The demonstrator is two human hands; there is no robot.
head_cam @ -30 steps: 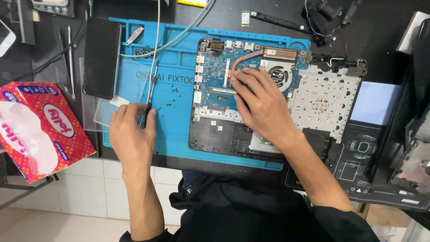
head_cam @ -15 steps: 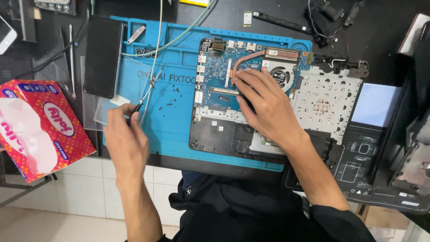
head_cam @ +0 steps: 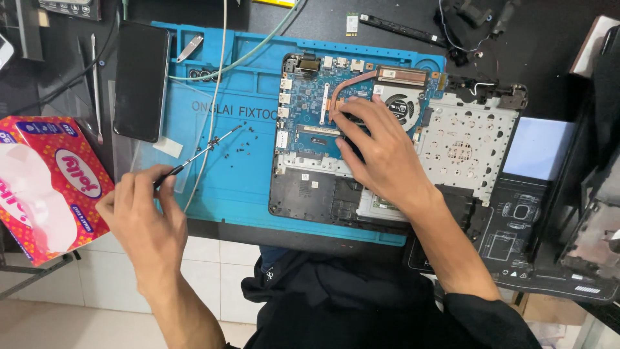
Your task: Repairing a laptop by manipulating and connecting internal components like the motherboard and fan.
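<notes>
Two hands are working: the right hand (head_cam: pixel 381 152) is lying flat, fingers spread, holding nothing, on the fragile-looking laptop board (head_cam: pixel 310 106) atop the blue mat (head_cam: pixel 239 174); the left hand (head_cam: pixel 143 216) is pinching a light, stiff screwdriver (head_cam: pixel 197 155) by its handle.

Left hand (head_cam: pixel 143 216) at 8 o'clock pinches a thin screwdriver (head_cam: pixel 197 154) aimed at loose screws (head_cam: pixel 240 143) on the blue mat (head_cam: pixel 242 174), right hand (head_cam: pixel 381 152) flat on the laptop's blue motherboard (head_cam: pixel 309 110), tissue box (head_cam: pixel 48 184) at 9.
</notes>
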